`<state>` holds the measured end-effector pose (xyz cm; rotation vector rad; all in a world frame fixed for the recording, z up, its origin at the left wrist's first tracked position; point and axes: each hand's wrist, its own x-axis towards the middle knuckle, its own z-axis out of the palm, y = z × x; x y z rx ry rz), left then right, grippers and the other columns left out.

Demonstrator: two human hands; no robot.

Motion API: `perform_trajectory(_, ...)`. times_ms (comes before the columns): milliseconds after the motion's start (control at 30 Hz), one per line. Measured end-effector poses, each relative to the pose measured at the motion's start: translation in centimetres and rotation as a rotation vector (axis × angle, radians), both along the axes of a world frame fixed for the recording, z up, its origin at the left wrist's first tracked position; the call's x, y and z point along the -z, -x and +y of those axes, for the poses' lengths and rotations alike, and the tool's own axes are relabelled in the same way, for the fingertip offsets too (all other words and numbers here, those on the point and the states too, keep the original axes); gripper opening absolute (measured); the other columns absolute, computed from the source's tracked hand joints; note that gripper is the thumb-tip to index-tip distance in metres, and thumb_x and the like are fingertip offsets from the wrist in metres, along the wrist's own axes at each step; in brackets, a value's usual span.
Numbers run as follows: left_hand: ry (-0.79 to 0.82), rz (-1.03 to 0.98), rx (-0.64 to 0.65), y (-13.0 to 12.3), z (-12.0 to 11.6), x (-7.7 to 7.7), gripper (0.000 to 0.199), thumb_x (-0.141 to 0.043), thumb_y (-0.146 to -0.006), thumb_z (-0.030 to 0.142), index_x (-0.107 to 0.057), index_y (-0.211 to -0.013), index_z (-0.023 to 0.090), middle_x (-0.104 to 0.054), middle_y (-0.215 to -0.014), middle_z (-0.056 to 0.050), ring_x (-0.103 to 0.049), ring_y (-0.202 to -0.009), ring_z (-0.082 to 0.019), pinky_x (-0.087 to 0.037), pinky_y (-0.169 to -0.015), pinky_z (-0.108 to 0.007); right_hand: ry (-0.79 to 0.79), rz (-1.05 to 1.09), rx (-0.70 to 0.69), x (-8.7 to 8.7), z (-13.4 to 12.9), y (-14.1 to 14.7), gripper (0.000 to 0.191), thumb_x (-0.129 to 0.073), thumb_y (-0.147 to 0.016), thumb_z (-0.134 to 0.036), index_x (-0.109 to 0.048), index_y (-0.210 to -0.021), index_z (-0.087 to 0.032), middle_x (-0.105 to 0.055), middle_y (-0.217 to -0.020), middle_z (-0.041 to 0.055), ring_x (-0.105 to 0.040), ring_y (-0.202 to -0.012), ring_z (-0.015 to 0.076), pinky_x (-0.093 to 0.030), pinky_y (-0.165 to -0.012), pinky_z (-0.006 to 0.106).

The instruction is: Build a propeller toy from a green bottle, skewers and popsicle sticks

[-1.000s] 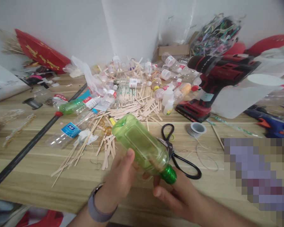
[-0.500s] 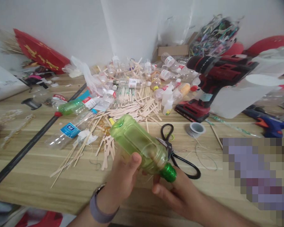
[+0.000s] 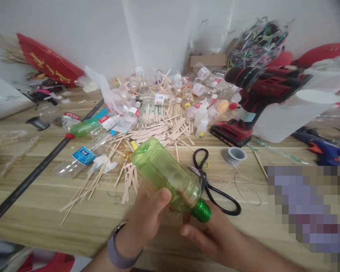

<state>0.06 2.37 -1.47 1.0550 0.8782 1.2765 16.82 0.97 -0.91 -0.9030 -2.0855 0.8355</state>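
Step in hand, as judged: the green btl (image 3: 163, 170) is being held & handled, tilted, above the table (image 3: 87, 234), base toward 10 o'clock, green cap (image 3: 201, 210) toward 4. Its underside is gripped by the L hand (image 3: 149, 211), w/ thumb laid along the lower edge; most fingers are hidden. The neck end is met from behind/below by the R hand (image 3: 215, 236), w/ thumb held apart; whether it's closed on the neck can't be told. For any next move, a steady L grip & a surer R hold on the neck are prob. called for, as thin plastic may flex or slip.

Clock from btl: black-handled scissors (image 3: 204, 178) are lying at 3, partly covered by the btl & likeliest to be knocked. A grey spool (image 3: 235, 155) is set at 2–3, w/ loose thread near; a red/black drill (image 3: 268, 88) at 2; a blue glue gun (image 3: 323, 147) at 3, well apart. At 12, wooden sticks (image 3: 158, 132) are heaped, w/ clear btls (image 3: 160, 99) beyond. A blue-labelled btl (image 3: 83, 155) is laid at 9, so space that way is limited.
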Motion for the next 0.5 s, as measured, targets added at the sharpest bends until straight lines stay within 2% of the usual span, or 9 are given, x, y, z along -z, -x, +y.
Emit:
perform_trajectory(100,0.027,-0.006,0.012,0.0,0.0,-0.3,0.043,-0.062,-0.082,0.055,-0.065,-0.108,0.021,-0.071,-0.095,-0.009,-0.065,-0.091,-0.027,-0.052,-0.075,-0.037,0.052,0.010,-0.028,0.2,0.0,0.0,0.050,-0.035,-0.098,-0.057,-0.055,-0.073,-0.019,-0.054,-0.061,0.0002,-0.047,-0.053,0.0113,-0.036,-0.048,0.021)
perform_trajectory(200,0.064,-0.044,0.024,-0.2,0.1,-0.9,0.047,-0.061,-0.080,0.062,-0.064,-0.102,0.020,-0.071,-0.094,-0.009,-0.065,-0.079,-0.024,-0.051,-0.060,-0.032,0.127,0.048,-0.072,0.4,0.0,0.0,0.045,-0.040,-0.097,-0.057,-0.059,-0.084,-0.018,-0.056,-0.064,0.0005,-0.048,-0.055,0.0116,-0.038,-0.050,0.021)
perform_trajectory(400,0.182,-0.107,-0.017,-1.0,0.1,-2.3,0.070,-0.061,-0.066,0.077,-0.065,-0.109,0.022,-0.071,-0.102,-0.009,-0.062,-0.064,-0.019,-0.044,-0.045,-0.026,0.225,0.079,-0.092,0.7,-0.3,0.0,0.037,-0.046,-0.096,-0.049,-0.062,-0.100,-0.016,-0.062,-0.072,0.0027,-0.053,-0.059,0.0132,-0.043,-0.053,0.022)
perform_trajectory(500,0.215,-0.179,-0.011,-1.0,0.0,-2.9,0.070,-0.054,-0.070,0.080,-0.065,-0.111,0.024,-0.070,-0.105,-0.010,-0.061,-0.068,-0.021,-0.043,-0.043,-0.026,0.214,0.092,-0.061,0.7,-0.4,0.0,0.033,-0.048,-0.095,-0.046,-0.063,-0.100,-0.017,-0.063,-0.071,0.0017,-0.056,-0.061,0.0138,-0.045,-0.056,0.022)
